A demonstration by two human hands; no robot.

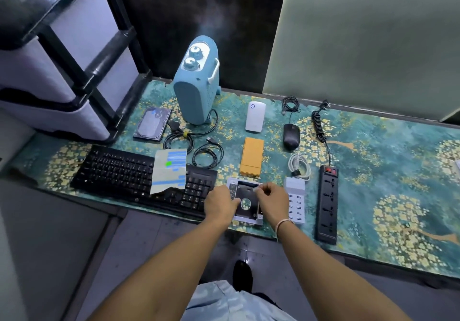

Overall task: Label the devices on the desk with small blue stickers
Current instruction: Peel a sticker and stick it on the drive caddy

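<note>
A black-and-silver drive caddy (246,208) lies at the desk's front edge. My left hand (220,203) rests on its left side, fingers touching it. My right hand (270,197) hovers over its upper right corner, thumb and finger pinched on a small pale sticker (256,189). A sticker sheet (170,169) with blue strips and one green patch lies across the black keyboard (119,174). Other devices on the desk: blue heater (195,84), hard drive (152,124), white adapter (255,116), orange box (252,157), black mouse (291,136), white multi-port charger (296,198), black power strip (328,203).
Coiled black cables (206,155) lie behind the keyboard, a white cable (300,166) behind the charger, another black cable (290,104) near the wall. A drawer unit (62,72) stands at the desk's left end. The patterned green cloth (398,171) stretches to the right.
</note>
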